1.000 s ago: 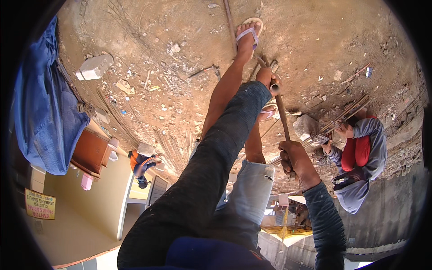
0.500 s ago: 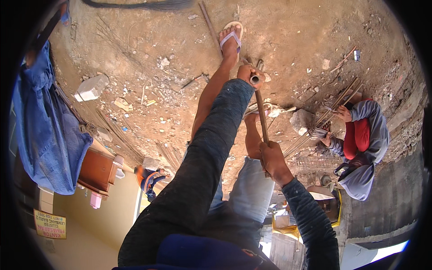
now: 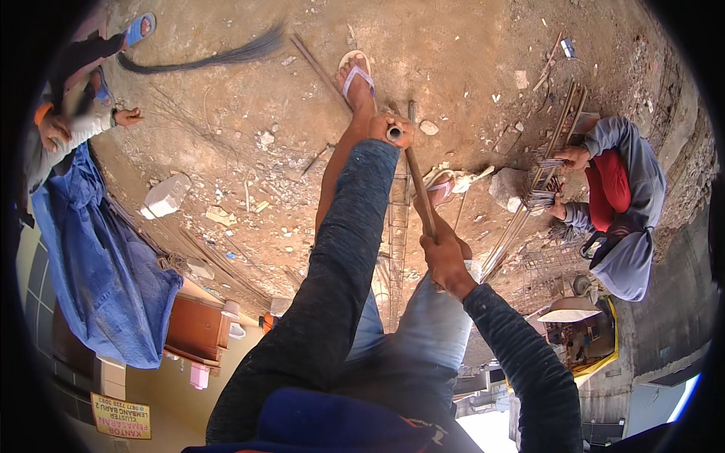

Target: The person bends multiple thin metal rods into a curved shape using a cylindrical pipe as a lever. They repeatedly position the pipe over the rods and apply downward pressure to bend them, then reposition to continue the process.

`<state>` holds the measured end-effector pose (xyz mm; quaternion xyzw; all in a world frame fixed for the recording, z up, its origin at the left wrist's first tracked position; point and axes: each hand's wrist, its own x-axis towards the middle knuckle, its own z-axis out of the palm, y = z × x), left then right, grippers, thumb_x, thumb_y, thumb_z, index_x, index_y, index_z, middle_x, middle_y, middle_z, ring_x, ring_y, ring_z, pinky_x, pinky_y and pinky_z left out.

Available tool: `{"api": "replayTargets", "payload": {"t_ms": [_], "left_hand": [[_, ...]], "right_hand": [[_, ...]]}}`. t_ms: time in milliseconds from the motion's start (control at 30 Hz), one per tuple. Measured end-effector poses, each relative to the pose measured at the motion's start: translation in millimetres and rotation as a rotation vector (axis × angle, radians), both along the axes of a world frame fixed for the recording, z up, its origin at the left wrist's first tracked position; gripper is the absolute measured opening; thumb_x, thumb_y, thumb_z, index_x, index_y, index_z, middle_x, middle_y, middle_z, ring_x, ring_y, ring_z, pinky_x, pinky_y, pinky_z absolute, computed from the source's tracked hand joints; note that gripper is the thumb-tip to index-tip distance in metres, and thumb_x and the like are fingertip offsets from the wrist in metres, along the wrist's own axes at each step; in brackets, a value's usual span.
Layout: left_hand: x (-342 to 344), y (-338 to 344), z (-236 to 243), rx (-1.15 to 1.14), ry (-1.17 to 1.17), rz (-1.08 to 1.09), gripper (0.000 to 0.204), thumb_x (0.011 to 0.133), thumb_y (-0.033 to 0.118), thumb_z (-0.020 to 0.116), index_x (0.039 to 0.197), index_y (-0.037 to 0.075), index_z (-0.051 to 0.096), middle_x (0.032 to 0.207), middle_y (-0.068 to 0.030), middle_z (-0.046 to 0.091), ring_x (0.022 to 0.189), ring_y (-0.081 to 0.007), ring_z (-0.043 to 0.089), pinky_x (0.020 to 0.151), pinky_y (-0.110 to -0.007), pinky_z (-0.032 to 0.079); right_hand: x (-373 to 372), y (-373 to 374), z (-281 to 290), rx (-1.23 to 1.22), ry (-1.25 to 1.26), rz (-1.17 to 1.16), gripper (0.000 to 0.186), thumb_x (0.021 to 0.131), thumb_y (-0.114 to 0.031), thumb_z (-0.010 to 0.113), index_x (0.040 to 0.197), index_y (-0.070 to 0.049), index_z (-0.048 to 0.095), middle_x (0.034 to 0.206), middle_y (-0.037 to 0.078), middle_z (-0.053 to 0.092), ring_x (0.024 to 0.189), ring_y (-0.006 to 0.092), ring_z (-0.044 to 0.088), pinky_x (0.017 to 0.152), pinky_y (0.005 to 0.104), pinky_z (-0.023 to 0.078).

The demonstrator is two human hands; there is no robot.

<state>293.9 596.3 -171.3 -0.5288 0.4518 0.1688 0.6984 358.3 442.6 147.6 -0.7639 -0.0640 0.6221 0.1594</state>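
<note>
rod [image 3: 418, 183] lower end behind right hand [image 3: 445, 257]

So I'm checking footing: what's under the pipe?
Under the pipe lie a rebar ladder on dirt and a sandalled foot. Its lower end is hidden by the right hand.

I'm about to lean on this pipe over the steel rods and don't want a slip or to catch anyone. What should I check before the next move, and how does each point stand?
1. Left hand wrapped round the top end of the pipe: ok.
2. Right hand closed on the pipe lower down: ok.
3. Footing: left foot in a sandal, flat on the dirt; the right foot is partly hidden by the pipe: cannot tell.
4. Pipe seated on the rod cage: the lower end is hidden behind the right hand: cannot tell.
5. Person in grey crouches at the right, handling rods, apart from the pipe: ok.
6. Ground underfoot: loose stones and rubble lie about: not ok.
</note>
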Motion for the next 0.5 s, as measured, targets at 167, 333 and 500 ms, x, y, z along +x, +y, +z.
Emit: {"api": "replayTargets", "payload": {"t_ms": [167,333,500], "left_hand": [[-5,9,14,0.063,-0.049,-0.107,0.023,0.083,0.0,0.045,0.065,0.015,0.044,0.056,0.001,0.044,0.05,-0.0139,0.048,0.051,-0.031,0.045],[1,9,27,0.081,-0.062,-0.164,0.02,0.083,0.0,0.045,0.069,0.015,0.044,0.057,0.0008,0.044,0.049,-0.0136,0.046,0.05,-0.03,0.044],[20,18,54,0.034,0.06,-0.143,0.018,0.082,0.0,0.045,0.073,0.015,0.044,0.058,0.0005,0.043,0.049,-0.0133,0.045,0.05,-0.029,0.043]], "right_hand": [[1,-4,5,-0.222,0.184,0.15,0.017,0.094,-0.012,0.053,0.095,0.003,0.061,0.093,0.027,0.062,0.09,0.0438,0.063,0.078,0.0494,0.052],[0,-24,5,-0.175,0.122,0.237,0.014,0.093,-0.01,0.054,0.096,0.002,0.061,0.091,0.026,0.063,0.091,0.0412,0.064,0.078,0.0494,0.054],[17,-13,-1,-0.12,0.048,0.077,0.037,0.098,-0.031,0.057,0.088,0.005,0.058,0.059,0.005,0.051,0.043,0.0155,0.048,0.038,0.0355,0.038]]}}
